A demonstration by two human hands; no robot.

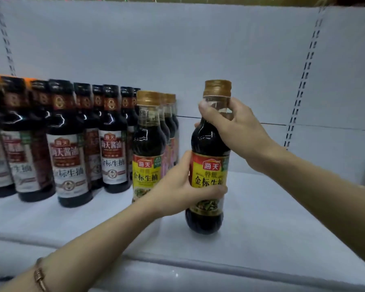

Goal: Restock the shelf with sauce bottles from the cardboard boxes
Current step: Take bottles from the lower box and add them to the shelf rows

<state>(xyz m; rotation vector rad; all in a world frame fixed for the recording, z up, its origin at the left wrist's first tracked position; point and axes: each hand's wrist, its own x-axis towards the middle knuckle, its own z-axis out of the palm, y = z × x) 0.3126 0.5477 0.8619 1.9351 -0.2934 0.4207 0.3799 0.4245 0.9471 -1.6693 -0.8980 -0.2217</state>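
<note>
— Right, what is in hand?

— One dark glass sauce bottle with a gold cap and a yellow-and-red label (207, 161), upright, its base at or just above the white shelf board (272, 218); contact is hard to call. It is apart from the stocked bottles, to their right.

— Grip?

— Both hands on it. The left hand (177, 186) wraps the label band, fingers curled round the front. The right hand (238, 131) clasps the neck just under the cap, thumb and fingers closed on it. Probably low hand carries and steers, high hand keeps it from tipping.

— Neighbours?

— A file of matching gold-capped, yellow-labelled bottles (149, 144) runs front to back just left of the left hand. Further left, rows of black-capped dark bottles with white-and-maroon labels (70, 157).

— Why there?

— My guess: starting a new file beside the like product, label facing out. Bare board to the right leaves room.

— Boxes?

— Not in view. A thin copper-coloured bracelet (40, 276) sits on the left wrist.
</note>
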